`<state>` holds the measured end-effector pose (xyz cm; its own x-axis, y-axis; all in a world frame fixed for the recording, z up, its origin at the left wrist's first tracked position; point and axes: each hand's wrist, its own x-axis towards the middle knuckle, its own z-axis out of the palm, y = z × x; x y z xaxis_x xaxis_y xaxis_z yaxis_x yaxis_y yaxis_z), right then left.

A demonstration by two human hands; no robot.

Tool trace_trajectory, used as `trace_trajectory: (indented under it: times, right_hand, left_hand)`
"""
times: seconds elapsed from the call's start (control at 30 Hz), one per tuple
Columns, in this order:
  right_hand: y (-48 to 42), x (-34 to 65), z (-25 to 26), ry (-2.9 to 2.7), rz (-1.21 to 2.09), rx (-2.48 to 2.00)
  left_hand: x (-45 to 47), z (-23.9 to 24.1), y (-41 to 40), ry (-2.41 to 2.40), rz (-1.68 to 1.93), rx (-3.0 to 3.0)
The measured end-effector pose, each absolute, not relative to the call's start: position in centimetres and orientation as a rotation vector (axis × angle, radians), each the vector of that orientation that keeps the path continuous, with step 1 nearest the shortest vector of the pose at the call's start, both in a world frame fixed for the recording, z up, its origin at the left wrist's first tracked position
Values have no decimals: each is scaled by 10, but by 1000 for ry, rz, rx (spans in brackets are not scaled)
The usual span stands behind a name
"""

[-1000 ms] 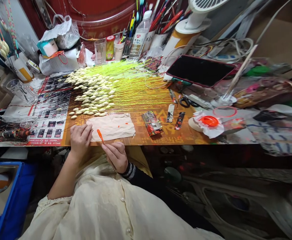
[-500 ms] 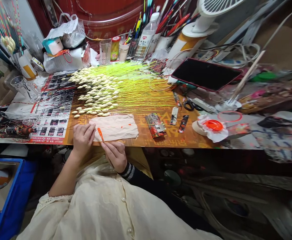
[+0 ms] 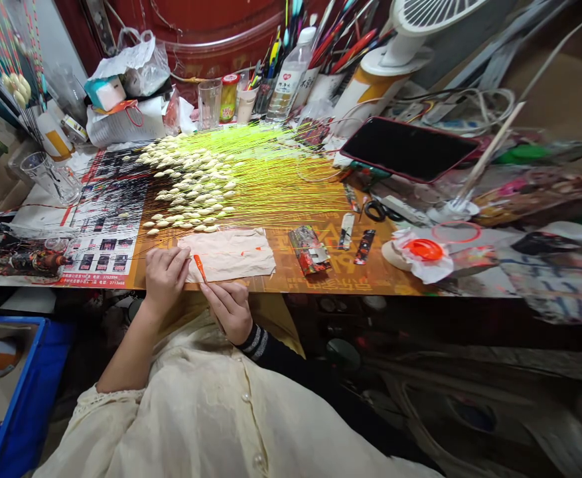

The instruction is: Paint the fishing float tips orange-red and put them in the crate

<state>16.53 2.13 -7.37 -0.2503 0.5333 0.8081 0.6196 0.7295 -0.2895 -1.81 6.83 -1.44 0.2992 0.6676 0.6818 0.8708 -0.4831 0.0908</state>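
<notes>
My right hand (image 3: 231, 311) is closed around a slim paintbrush whose orange-coated tip (image 3: 200, 268) points up and left over a pale cloth (image 3: 225, 262). Most of the brush's handle is hidden by the fingers. At the cloth's left edge, my left hand (image 3: 167, 273) has its thumb and fingers pressed together. Whatever is pinched there is too thin to make out. Small orange marks show on the cloth's right half. Behind it lie many pale, bulb-bodied fishing floats (image 3: 206, 199) with dark stems to the left and yellow-green tips to the right.
A paint-spattered box (image 3: 309, 250) lies right of the cloth, with spattered strips beside it. Farther right are a dish of orange paint (image 3: 423, 251) and a dark tablet (image 3: 410, 147). A plastic bottle (image 3: 291, 79) and a fan (image 3: 420, 26) stand behind. A glass mug (image 3: 52, 176) is at left.
Almost nothing differs. The brush's orange tip has shifted very slightly; both hands keep their places at the cloth.
</notes>
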Motion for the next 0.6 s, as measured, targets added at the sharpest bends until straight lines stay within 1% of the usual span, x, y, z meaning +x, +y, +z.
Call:
trace_trajectory:
  times: [0.6]
  right_hand:
    - [21, 166, -78, -1923, -95, -903]
  left_hand:
    - [-18, -14, 68, -1427, -992, -2293]
